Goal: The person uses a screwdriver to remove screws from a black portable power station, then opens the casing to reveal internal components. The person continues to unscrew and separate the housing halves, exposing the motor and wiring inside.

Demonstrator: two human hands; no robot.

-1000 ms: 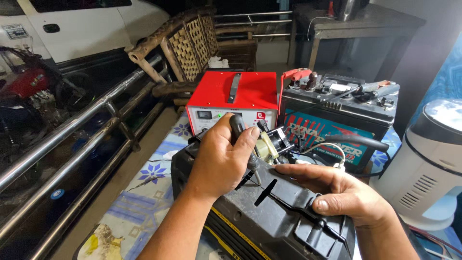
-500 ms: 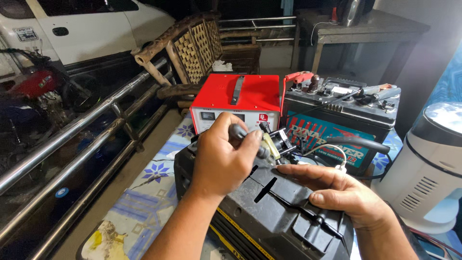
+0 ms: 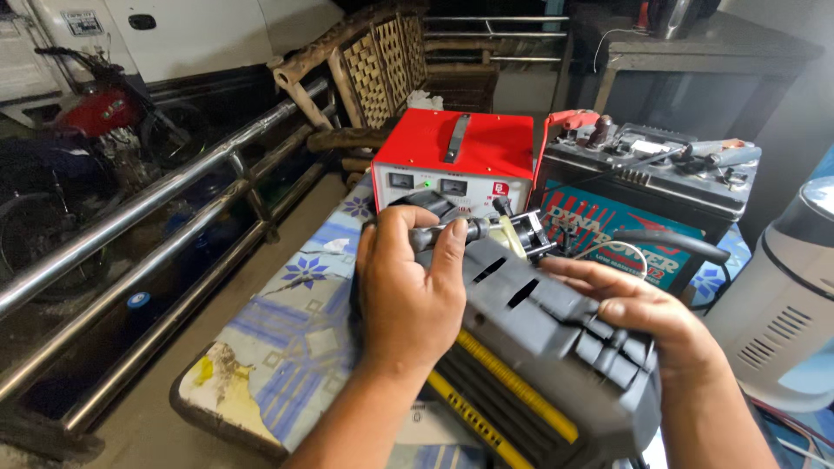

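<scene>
Head-down: my left hand (image 3: 408,291) pinches a battery terminal clamp (image 3: 512,234) at the near black car battery (image 3: 539,347), on the patterned table (image 3: 287,347). My right hand (image 3: 647,321) lies spread on its top. Red charger (image 3: 456,161) behind.

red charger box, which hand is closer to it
Left. The left hand grips a clamp just in front of the red charger box; the right hand rests on the black battery, farther toward the person.
</scene>
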